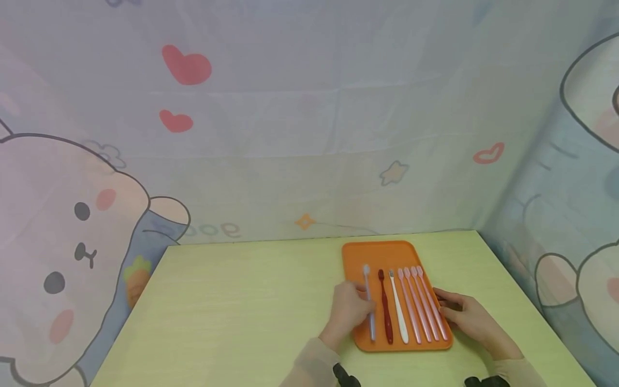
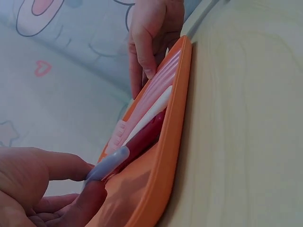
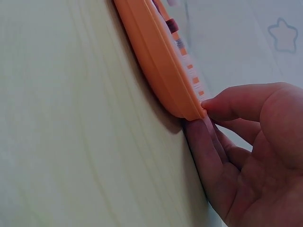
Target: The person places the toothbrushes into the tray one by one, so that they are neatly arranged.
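Note:
An orange tray [image 1: 377, 252] lies on the table with a row of toothbrushes on it, heads toward the far end. My left hand [image 1: 349, 307] pinches a pale blue toothbrush [image 1: 372, 327] at the tray's left side; in the left wrist view, thumb and finger grip its handle [image 2: 111, 162]. To the right of it lie a dark red toothbrush [image 1: 387, 314], a white toothbrush [image 1: 400, 317] and several pink toothbrushes [image 1: 409, 306]. At the right edge my right hand [image 1: 466, 317] holds the tray's rim, thumb above and fingers below, as the right wrist view shows.
The light yellow table [image 1: 232, 301] extends left of the tray, with a narrower strip to the right. A printed cloth [image 1: 290, 134] with hearts and cartoon animals hangs behind the table and along its right side.

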Action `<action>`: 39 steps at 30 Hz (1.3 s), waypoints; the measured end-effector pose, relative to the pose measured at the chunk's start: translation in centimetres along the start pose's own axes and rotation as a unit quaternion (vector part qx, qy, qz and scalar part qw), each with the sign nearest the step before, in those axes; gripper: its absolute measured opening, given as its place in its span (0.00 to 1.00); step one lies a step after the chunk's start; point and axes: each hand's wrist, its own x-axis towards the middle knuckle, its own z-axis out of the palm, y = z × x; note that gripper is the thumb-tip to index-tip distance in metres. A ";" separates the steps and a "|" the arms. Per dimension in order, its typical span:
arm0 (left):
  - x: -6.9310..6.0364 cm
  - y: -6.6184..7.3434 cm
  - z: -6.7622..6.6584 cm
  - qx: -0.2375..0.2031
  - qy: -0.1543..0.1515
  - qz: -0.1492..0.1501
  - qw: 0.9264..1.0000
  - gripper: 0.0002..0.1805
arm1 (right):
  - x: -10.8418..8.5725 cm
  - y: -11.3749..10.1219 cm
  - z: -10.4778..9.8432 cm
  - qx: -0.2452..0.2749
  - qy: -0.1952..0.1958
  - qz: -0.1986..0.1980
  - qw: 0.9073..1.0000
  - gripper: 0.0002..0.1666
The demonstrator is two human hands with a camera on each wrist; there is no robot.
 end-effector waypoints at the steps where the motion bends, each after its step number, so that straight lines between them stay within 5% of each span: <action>1: 0.0 0.1 0.2 0.001 -0.001 -0.004 1.000 0.16 | 0.0 0.0 0.0 0.001 -0.001 -0.001 1.000 0.36; 39: -0.3 -0.2 1.4 0.080 0.001 0.002 0.997 0.11 | 0.0 0.3 -0.3 -0.021 0.008 0.011 1.000 0.36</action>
